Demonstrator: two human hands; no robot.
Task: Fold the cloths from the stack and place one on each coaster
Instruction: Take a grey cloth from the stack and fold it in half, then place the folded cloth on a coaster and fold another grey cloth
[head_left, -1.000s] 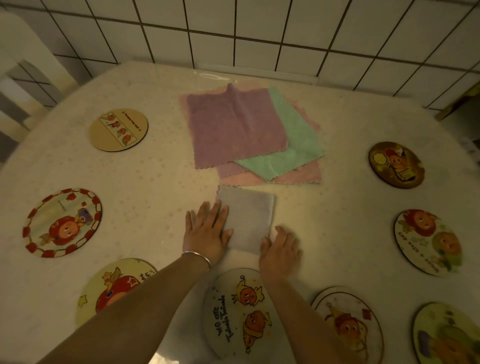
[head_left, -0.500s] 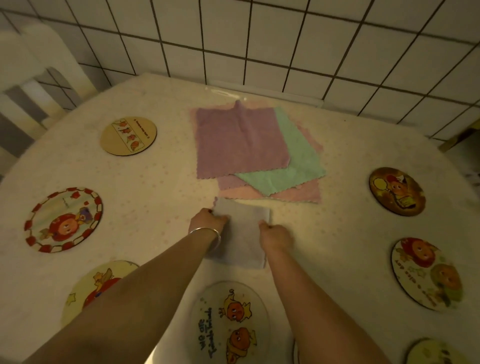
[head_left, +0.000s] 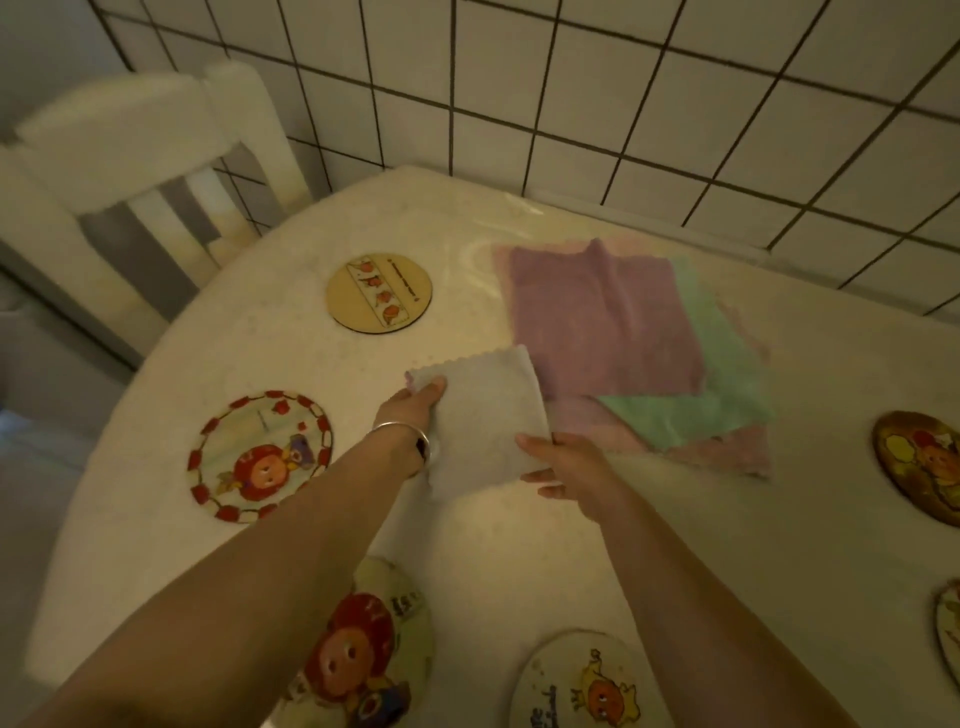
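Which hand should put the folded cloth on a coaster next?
Probably the left hand. It grips the folded cloth on the side nearest the bare red-bordered coaster. The right hand is farther from it.

Both your forearms reach forward, converging. Your left hand (head_left: 410, 415) pinches the folded cloth (head_left: 485, 421) at its left edge, thumb on top near the far corner; a bangle (head_left: 402, 434) circles that wrist. Your right hand (head_left: 563, 465) grips the cloth's near-right corner, fingers curled, just beside the left.
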